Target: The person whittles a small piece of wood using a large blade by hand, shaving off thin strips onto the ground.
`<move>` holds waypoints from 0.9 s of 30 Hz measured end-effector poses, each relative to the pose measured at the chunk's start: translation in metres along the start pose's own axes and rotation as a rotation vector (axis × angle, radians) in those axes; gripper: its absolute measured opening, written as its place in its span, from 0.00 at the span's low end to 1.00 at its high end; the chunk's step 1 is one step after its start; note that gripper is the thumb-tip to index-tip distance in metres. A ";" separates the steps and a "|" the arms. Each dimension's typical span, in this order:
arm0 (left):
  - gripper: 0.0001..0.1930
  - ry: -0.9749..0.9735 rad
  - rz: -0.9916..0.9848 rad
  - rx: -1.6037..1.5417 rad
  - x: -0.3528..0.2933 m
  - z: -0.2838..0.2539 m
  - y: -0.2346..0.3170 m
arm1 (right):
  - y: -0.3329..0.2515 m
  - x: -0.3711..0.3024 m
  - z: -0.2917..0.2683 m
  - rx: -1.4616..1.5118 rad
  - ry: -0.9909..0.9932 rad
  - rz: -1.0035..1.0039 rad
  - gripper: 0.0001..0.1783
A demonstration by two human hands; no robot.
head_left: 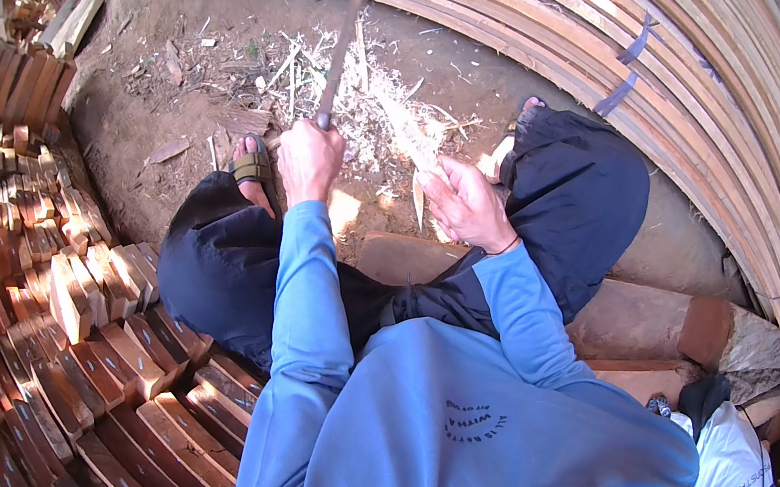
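Note:
My left hand (pixel 310 160) is closed around the handle of a long knife (pixel 344 57). Its thin dark blade points away from me and a little to the right, somewhat blurred. My right hand (pixel 468 204) grips a pale strip of wood (pixel 412 142), which slants away from me over the ground. A light pointed end (pixel 419 201) shows beside the right fingers. The knife and the strip are apart. Beneath and beyond both hands lies a heap of pale wood shavings (pixel 360 112), so bright that the strip's far end is hard to make out.
Stacked reddish-brown wood blocks (pixel 119 385) fill the left side. Long curved wooden strips (pixel 644 54), bundled with blue ties, sweep round the right. My legs are spread on either side, sandals on the dirt floor (pixel 137 100). A white bag (pixel 734 454) lies at lower right.

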State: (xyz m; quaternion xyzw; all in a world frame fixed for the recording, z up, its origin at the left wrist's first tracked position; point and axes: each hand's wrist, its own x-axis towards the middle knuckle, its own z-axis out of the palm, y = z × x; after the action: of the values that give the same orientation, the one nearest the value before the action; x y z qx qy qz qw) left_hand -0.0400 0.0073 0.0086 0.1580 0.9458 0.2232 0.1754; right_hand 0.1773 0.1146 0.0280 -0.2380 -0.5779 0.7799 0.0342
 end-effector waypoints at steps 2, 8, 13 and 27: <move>0.18 0.055 -0.037 -0.044 0.006 0.001 -0.015 | 0.001 0.004 -0.005 -0.004 0.017 -0.041 0.14; 0.15 -0.049 0.208 -0.018 -0.037 -0.033 -0.009 | 0.008 0.024 -0.002 -0.518 0.333 -0.288 0.15; 0.18 -0.212 0.209 -0.036 -0.055 -0.037 -0.001 | -0.003 0.022 0.002 -0.662 0.394 -0.293 0.12; 0.21 -0.040 -0.005 0.033 -0.027 -0.005 -0.013 | -0.010 0.020 0.000 -0.688 0.360 -0.426 0.12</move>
State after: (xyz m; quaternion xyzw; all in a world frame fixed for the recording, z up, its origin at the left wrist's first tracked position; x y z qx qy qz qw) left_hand -0.0204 -0.0160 0.0133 0.1628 0.9460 0.2041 0.1921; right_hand 0.1575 0.1241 0.0311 -0.2429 -0.8248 0.4640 0.2132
